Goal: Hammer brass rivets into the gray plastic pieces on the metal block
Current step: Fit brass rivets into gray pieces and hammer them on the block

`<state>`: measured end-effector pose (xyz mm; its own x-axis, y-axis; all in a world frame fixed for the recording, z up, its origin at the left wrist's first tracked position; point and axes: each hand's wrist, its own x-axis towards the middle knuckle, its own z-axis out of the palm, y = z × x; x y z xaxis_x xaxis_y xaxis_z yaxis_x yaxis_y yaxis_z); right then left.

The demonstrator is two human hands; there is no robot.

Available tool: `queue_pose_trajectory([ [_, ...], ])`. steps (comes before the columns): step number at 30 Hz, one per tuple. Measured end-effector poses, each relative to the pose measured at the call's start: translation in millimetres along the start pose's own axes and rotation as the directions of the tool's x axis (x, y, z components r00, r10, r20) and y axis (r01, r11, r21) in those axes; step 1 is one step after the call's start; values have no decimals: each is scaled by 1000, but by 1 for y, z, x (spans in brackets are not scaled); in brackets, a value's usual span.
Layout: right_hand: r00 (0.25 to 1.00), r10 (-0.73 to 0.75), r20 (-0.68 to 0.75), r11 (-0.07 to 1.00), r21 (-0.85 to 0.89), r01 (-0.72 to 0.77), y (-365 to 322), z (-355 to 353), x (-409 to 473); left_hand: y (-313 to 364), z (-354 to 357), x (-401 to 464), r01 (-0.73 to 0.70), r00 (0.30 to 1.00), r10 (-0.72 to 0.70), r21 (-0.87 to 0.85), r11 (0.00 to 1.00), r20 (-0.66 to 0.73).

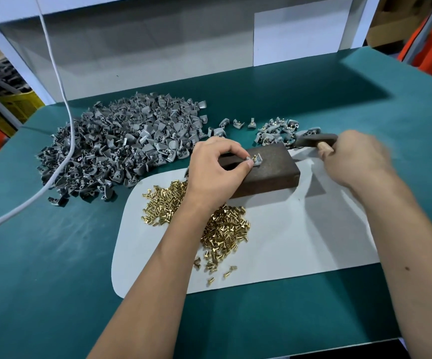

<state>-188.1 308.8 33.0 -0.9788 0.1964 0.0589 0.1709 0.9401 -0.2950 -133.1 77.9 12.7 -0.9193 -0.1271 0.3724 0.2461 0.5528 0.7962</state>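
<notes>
A gray plastic piece [255, 160] with a brass rivet [255, 157] upright in it is pinched on the metal block [269, 169] by the left hand [218, 164]. The hammer [315, 141] is gripped by the right hand [357, 156], to the right of the block. Fingertips lie close: a stray blow could catch them, or the rivet could be tipped.

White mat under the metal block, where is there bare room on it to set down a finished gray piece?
The white mat is bare on its right half, between the dark metal block and the right forearm, and along its near edge. Its left side is crowded with loose brass rivets. Behind the block, the big pile of gray plastic pieces and the smaller riveted heap fill the green table.
</notes>
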Motion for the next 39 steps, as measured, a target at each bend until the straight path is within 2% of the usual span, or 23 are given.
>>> queue_pose_trajectory([
  [3, 999, 20, -46, 979, 203, -10, -3, -7, 2, 1, -1, 0, 17, 1000, -17, -7, 1000, 7],
  [5, 998, -15, -65, 936, 349, 37, -6, -16, 1, 1, -1, 0, 19, 1000, -19, -14, 1000, 7],
  [8, 982, -184, -54, 850, 493, 186, -15, -32, -8, 0, 0, 1, 28, 1000, -28, -26, 999, 1],
  [10, 949, -313, -40, 804, 521, 287, -22, -40, -18, 0, 0, 1, 38, 999, -38, -46, 998, 4],
  [15, 860, -510, 34, 786, 424, 449, -46, -39, -42, 0, 0, 1, 32, 999, -31, -56, 998, 14],
  [19, 859, -512, -17, 809, 326, 489, -53, -32, -48, 2, 0, 1, 19, 1000, -18, -54, 998, 7],
  [23, 873, -480, 83, 870, 168, 463, -52, -26, -46, 1, -1, 2, 43, 999, -43, -47, 998, 5],
  [28, 880, -468, 85, 879, 148, 453, -50, -25, -43, 1, -2, 3, 64, 998, -63, -48, 997, 10],
  [30, 875, -483, 42, 868, 153, 472, -51, -31, -41, 1, -2, 3, 56, 998, -56, -48, 997, 6],
  [33, 863, -493, -108, 835, 219, 505, -53, -34, -41, 0, -2, 4, 59, 998, -58, -49, 997, 10],
  [34, 859, -501, -103, 832, 217, 511, -53, -32, -43, 0, -2, 4, 65, 998, -64, -50, 997, 11],
  [37, 870, -478, 123, 877, 110, 467, -55, -26, -48, 0, -2, 4, 72, 997, -72, -48, 996, -11],
  [39, 872, -456, 178, 888, 24, 459, -54, -34, -43, 1, -2, 4, 68, 997, -68, -28, 997, -24],
])
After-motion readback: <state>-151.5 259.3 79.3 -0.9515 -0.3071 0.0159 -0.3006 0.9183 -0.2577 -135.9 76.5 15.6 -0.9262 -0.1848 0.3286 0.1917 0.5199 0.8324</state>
